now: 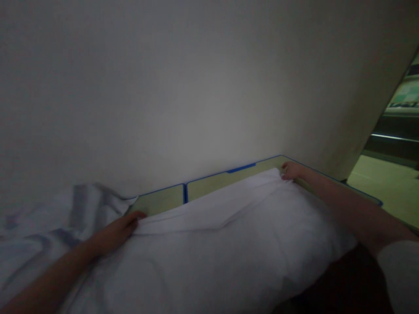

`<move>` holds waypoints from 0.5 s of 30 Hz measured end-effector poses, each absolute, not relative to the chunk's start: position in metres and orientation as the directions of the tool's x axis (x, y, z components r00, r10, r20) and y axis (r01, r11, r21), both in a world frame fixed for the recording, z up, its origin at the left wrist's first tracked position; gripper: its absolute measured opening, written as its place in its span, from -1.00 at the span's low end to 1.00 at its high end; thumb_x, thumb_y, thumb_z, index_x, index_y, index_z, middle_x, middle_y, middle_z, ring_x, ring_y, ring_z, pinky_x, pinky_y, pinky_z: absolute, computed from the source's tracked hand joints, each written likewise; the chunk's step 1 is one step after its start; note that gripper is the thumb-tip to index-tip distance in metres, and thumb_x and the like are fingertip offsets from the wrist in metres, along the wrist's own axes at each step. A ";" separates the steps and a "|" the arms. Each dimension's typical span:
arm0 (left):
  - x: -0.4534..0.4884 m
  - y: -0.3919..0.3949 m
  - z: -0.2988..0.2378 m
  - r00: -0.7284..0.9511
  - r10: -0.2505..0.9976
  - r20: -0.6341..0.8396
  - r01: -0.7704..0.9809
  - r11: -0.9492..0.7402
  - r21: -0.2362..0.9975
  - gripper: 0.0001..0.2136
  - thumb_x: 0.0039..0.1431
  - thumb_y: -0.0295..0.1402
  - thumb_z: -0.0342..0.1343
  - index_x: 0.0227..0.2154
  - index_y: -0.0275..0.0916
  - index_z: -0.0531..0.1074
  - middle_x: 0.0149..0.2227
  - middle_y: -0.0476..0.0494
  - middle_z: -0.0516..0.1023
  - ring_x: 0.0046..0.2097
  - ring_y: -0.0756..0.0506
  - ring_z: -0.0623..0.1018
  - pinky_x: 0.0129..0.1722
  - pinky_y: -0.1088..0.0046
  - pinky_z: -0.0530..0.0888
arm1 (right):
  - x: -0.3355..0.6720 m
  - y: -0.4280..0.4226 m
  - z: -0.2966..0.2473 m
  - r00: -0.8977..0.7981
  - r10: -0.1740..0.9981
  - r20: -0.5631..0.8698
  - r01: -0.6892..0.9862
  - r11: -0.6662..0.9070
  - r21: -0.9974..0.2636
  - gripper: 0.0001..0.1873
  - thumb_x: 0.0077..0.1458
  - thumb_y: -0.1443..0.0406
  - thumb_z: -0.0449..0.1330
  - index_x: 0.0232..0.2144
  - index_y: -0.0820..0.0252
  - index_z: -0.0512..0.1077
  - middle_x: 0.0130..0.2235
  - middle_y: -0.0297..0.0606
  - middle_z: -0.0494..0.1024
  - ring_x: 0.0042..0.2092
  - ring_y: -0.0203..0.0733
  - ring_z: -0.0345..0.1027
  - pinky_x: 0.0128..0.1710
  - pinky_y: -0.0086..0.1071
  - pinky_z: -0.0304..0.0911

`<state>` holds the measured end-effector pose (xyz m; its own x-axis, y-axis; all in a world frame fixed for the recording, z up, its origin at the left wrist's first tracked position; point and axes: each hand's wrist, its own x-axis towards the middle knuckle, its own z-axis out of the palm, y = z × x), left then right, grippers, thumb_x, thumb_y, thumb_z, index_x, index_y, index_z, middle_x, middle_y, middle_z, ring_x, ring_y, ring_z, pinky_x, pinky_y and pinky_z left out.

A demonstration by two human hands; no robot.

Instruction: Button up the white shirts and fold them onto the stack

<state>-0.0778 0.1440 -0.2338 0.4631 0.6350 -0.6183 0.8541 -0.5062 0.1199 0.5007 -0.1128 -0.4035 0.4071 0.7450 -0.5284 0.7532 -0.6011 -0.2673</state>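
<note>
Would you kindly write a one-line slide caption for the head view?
Left hand and right hand hold the far edge of a wide white cloth, by flat, pale green, blue-edged panels.

Kinda whitish-grey short sleeve (pixel 401 274) on the right arm (pixel 353 213) — both forearms (pixel 55 274) and hands (pixel 116 234) totally bare.

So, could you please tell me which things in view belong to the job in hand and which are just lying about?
In use:
white cloth
left hand and right hand, gripping its far edge

Apparently just lying about or background:
grey-and-white cloth, bunched at the left
blue-edged surface, beyond the white cloth
</note>
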 end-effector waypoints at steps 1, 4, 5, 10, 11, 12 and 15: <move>-0.071 0.141 -0.232 0.477 0.653 -0.588 0.839 -0.539 0.082 -0.60 0.12 -0.27 -0.21 -0.03 -0.29 0.32 -0.01 -0.09 0.45 0.04 -0.12 0.40 0.09 0.36 0.27 | 0.492 -0.105 -0.398 0.403 0.756 -0.516 0.768 -0.586 -0.258 -0.32 -0.22 0.23 0.27 -0.02 0.48 0.33 -0.13 0.12 0.44 -0.09 0.04 0.33 -0.11 -0.26 0.21; -0.047 0.122 -0.229 0.567 0.667 -0.483 0.756 -0.654 -0.016 -0.55 0.08 -0.33 -0.19 0.01 -0.37 0.31 0.05 -0.22 0.38 0.12 -0.17 0.32 0.16 0.29 0.17 | 0.435 -0.073 -0.370 0.255 0.873 -0.416 0.866 -0.398 -0.303 -0.33 -0.13 0.11 0.22 0.03 0.32 0.29 0.00 0.07 0.35 0.05 0.08 0.20 0.02 -0.18 0.09; -0.039 0.112 -0.230 0.609 0.636 -0.474 0.718 -0.696 -0.012 -0.55 0.10 -0.30 -0.19 0.03 -0.36 0.31 0.08 -0.23 0.35 0.13 -0.17 0.30 0.17 0.29 0.16 | 0.406 -0.061 -0.358 0.128 0.932 -0.339 0.898 -0.254 -0.359 -0.38 -0.06 0.08 0.16 0.02 0.30 0.30 -0.01 0.05 0.35 0.04 0.06 0.20 0.02 -0.17 0.09; -0.026 0.060 -0.250 0.697 0.531 -0.481 0.618 -0.785 0.029 -0.45 0.19 -0.06 -0.22 0.16 -0.24 0.16 0.22 -0.21 0.12 0.23 -0.18 0.13 0.20 0.22 0.10 | 0.234 -0.018 -0.313 -0.461 0.886 -0.059 0.712 0.329 -0.621 -0.55 0.16 0.12 -0.08 -0.08 0.33 0.34 -0.05 0.00 0.40 0.01 -0.08 0.25 0.01 -0.24 0.12; -0.030 0.053 -0.255 0.689 0.544 -0.480 0.627 -0.779 0.017 -0.44 0.18 -0.04 -0.22 0.18 -0.22 0.13 0.23 -0.20 0.09 0.24 -0.19 0.10 0.19 0.19 0.10 | 0.209 -0.014 -0.310 -0.510 0.860 -0.027 0.666 0.374 -0.645 -0.53 0.18 0.13 -0.12 -0.07 0.37 0.33 -0.04 0.02 0.40 0.02 -0.07 0.24 0.01 -0.23 0.11; -0.034 0.049 -0.259 0.681 0.550 -0.483 0.632 -0.775 0.009 -0.43 0.18 -0.03 -0.23 0.19 -0.20 0.11 0.24 -0.19 0.07 0.25 -0.20 0.07 0.19 0.17 0.10 | 0.189 -0.013 -0.310 -0.532 0.847 -0.004 0.630 0.392 -0.670 -0.49 0.19 0.11 -0.14 -0.02 0.39 0.28 0.01 0.05 0.36 0.06 -0.05 0.20 0.03 -0.22 0.10; -0.045 0.045 -0.264 0.660 0.570 -0.490 0.647 -0.762 -0.015 -0.44 0.19 -0.02 -0.24 0.20 -0.14 0.06 0.26 -0.15 0.02 0.27 -0.20 0.01 0.20 0.12 0.07 | 0.181 -0.021 -0.325 -0.517 0.855 -0.027 0.597 0.338 -0.728 -0.38 0.20 0.05 -0.20 0.12 0.40 0.13 0.16 0.06 0.17 0.18 -0.04 0.03 0.11 -0.17 0.01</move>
